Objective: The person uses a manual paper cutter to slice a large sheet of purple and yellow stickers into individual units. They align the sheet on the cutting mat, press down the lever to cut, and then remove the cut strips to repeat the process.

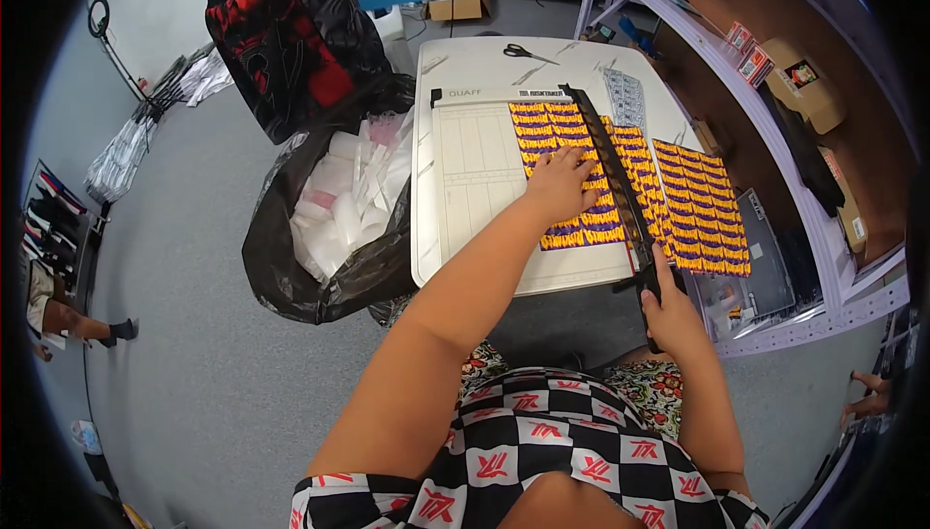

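Trimmer (475,200), white-bedded with a black cutting arm (616,169), lies on the white marbled surface (465,64) in front of the person, an orange-and-purple printed sheet (547,132) across the right part of its bed. The left hand (564,185) lies flat on that sheet, fingers slightly apart. The right hand (671,308) has its fingers clamped around the arm's black handle (652,335) at the near end, index finger laid forward. More sheets (712,209) of the same print lie right of the arm. Scissors (528,53) rest near the far edge, a grey printed sheet (624,95) to their right. Left of the surface, a black bag (373,272) holds crumpled pale plastic (339,219).
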Demonstrator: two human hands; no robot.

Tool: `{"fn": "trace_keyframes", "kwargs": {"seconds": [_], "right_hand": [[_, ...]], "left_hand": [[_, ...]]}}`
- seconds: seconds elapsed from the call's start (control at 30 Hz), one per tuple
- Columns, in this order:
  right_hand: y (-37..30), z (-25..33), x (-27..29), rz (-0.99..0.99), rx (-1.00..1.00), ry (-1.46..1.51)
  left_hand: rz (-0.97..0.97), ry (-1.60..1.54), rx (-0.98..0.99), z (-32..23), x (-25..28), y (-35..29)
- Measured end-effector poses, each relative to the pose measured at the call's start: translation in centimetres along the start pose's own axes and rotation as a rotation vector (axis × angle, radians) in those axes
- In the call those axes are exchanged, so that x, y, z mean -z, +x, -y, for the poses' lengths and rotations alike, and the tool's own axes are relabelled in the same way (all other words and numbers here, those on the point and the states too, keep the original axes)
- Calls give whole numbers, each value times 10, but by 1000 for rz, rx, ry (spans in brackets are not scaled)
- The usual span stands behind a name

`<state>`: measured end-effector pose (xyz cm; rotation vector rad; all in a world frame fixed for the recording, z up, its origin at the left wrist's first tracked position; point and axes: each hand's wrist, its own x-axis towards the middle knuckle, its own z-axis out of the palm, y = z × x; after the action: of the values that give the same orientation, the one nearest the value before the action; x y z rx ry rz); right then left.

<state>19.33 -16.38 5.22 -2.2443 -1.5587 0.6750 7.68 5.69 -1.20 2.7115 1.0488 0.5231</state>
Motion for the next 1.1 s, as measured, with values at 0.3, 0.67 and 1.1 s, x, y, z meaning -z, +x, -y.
{"fn": "trace_keyframes", "kwargs": {"seconds": [0.3,0.67,1.1], "right_hand": [[0,0,-4,-67,20,-85],[4,-1,-7,-85,27,-130],[4,7,-8,-98,-32,-152]], "left_hand": [[-24,-83,25,2,4,0],[65,79,37,2,6,-6],[54,94,-41,-19,1,-9]]}}
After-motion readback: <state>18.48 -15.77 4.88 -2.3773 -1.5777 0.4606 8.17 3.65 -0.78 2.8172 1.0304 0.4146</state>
